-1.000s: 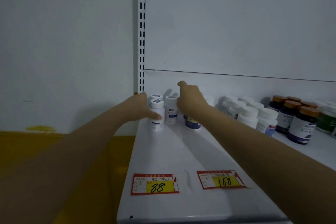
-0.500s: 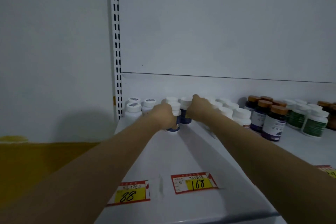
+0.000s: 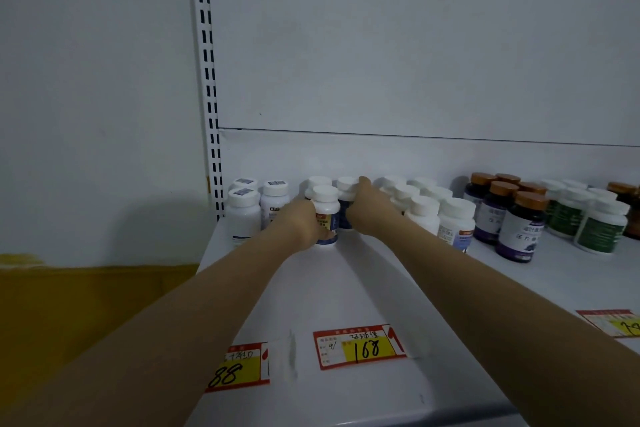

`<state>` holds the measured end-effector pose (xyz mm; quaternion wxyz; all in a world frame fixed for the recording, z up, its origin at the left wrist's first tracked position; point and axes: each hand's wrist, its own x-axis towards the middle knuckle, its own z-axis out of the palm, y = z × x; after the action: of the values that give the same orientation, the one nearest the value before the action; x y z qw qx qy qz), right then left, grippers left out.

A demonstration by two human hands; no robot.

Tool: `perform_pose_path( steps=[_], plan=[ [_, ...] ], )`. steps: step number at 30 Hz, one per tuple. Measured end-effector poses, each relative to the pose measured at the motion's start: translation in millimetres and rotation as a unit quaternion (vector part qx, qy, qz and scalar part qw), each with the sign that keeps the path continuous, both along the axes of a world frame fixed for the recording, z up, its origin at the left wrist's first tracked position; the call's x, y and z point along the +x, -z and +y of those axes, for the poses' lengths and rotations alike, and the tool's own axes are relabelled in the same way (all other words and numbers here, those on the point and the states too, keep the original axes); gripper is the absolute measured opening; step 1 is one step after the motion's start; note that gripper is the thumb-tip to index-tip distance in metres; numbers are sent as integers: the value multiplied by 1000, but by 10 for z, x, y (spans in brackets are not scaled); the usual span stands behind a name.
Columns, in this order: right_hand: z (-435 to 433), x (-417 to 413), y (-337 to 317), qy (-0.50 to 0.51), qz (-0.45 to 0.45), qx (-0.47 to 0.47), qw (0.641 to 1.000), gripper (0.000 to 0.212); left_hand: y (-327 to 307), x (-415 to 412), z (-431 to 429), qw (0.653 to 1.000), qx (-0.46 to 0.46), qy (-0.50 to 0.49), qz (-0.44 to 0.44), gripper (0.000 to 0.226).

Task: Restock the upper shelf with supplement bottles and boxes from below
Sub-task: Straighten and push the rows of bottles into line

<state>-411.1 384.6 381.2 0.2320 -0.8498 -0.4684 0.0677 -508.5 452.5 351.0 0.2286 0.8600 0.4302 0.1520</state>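
Observation:
On the white upper shelf stand rows of supplement bottles. My left hand grips a white-capped bottle with a blue base from its left side, the bottle standing on the shelf. My right hand wraps a dark-blue bottle with a white cap just behind and right of it, fingers over its cap. Both arms reach far forward over the shelf.
Three white bottles with barcode caps stand at the far left by the slotted upright. White bottles, purple orange-capped bottles and green ones fill the right. Price tags 88 and 168 lie near the front edge.
Both hands have moved right from the barcode-capped bottles to the blue-labelled ones and closed on them. The view has shifted right and closer.

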Motion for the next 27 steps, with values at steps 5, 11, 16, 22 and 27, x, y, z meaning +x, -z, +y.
perform_pose_path(
  steps=[5,11,16,22,27],
  plan=[
    [-26,-21,-5,9,12,-8,1000,57,26,3,10,1000,15,5,7,46],
    [-199,1,-183,15,3,11,1000,51,-197,-95,-204,994,73,-33,70,42],
    [-559,231,-631,-26,-30,93,995,48,-559,-101,-673,983,145,-110,3,16],
    [-991,848,-776,6,73,150,986,30,-679,456,-1017,985,-16,-98,-140,14],
    [-1034,1285,-409,-3,276,134,952,60,-501,1039,-1148,884,-262,-139,-362,57]
  ],
)
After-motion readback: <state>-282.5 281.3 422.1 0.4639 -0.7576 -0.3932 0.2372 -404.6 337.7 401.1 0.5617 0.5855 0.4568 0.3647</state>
